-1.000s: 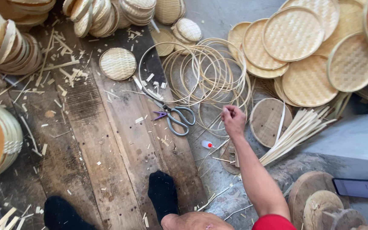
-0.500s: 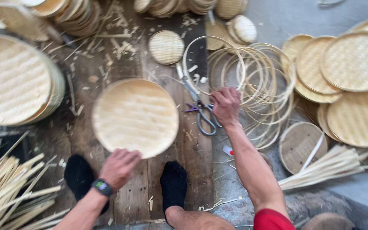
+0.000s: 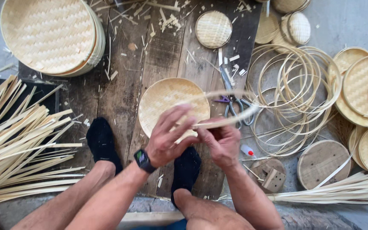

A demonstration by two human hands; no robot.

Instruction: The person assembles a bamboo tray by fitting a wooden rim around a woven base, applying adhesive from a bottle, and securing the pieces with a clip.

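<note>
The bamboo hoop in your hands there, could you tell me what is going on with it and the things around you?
A person sits over a wooden board with both feet on it. The left hand and right hand together hold a thin bamboo hoop, blurred, above a round woven tray. Scissors lie beside the tray, next to a pile of loose hoops. A stack of larger woven trays sits at the board's far left, and bamboo strips lie to the left.

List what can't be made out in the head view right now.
- Bamboo hoop: motion-blurred; its far arc fades out.
- Left hand fingers: blurred, grip unclear.
- Woven tray: near edge hidden by both hands.
- Scissors: partly crossed by the hoop.
- Right hand: palm side hidden.
</note>
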